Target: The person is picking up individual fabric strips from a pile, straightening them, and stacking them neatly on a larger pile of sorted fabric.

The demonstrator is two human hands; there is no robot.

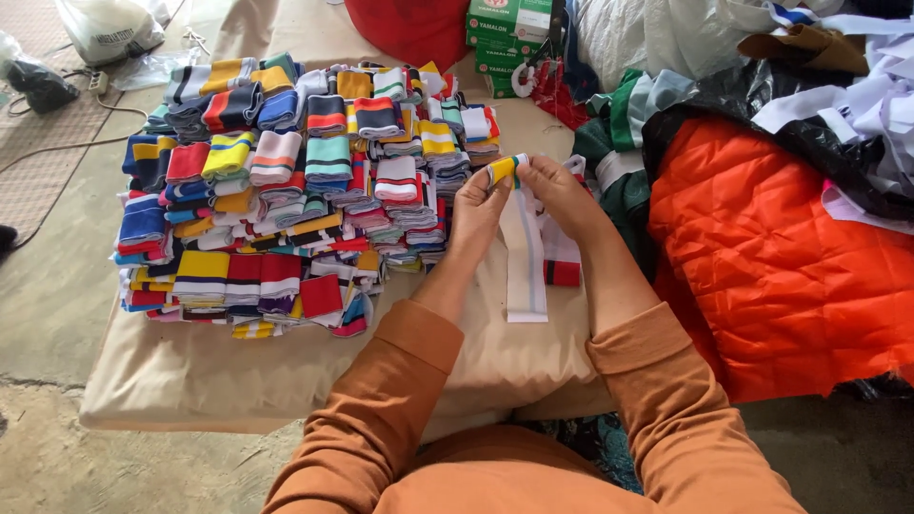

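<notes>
Presently I am pinching one striped knit band (506, 171) between my left hand (479, 211) and right hand (562, 195), folding it, with a large folded stack (286, 190) filling the worktop's (190, 381) left side and few loose strips (538, 257) remaining.

A small folded strip of ribbed knit cloth with yellow, white and green stripes (505, 169) is held up between both hands, pinched at its top. Just below it, a long white ribbed knit band with thin pale stripes (525, 257) lies flat on the tan worktop (190, 371).
</notes>
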